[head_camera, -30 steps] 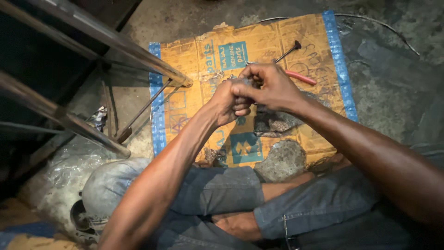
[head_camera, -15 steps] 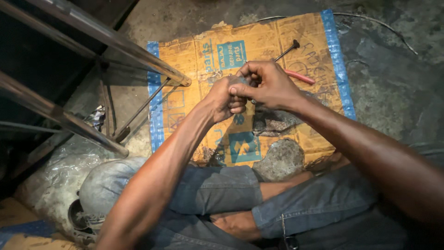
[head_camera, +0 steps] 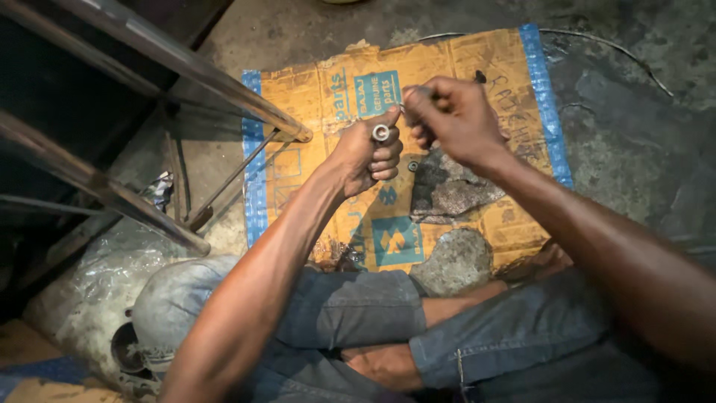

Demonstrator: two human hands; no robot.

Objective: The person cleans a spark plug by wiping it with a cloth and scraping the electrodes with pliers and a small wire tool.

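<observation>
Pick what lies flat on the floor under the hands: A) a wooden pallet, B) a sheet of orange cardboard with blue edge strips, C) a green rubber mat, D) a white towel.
B: the left hand, gripping a small metal ring-shaped part, and the right hand hover over a flattened orange cardboard sheet with blue strips along its edges, spread on the grey floor.

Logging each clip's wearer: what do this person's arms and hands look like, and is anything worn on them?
Both arms are bare up to the frame edge: no sleeves, gloves, watch or rings show. The left hand and right hand are uncovered too. Below them show grey-blue denim trousers, rolled at the leg.
</observation>
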